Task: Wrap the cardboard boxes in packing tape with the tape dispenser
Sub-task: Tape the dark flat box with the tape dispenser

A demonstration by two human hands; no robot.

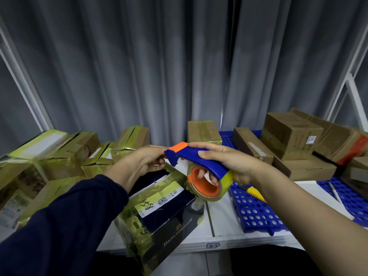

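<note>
My right hand (227,164) grips a blue and orange tape dispenser (197,156), fingers through the orange core of its yellowish tape roll (209,186). It is held above a dark box (167,214) with a white label, partly covered in yellowish tape, at the table's front edge. My left hand (145,160) is at the dispenser's front end with fingers curled, apparently pinching the tape end; the tape itself is hard to see.
Several taped boxes (65,152) are piled on the left, and one (203,132) stands at the back. Plain cardboard boxes (288,134) stack on the right over a blue perforated mat (256,212). A yellow-handled tool (254,193) and a pen (336,194) lie there. Grey curtains hang behind.
</note>
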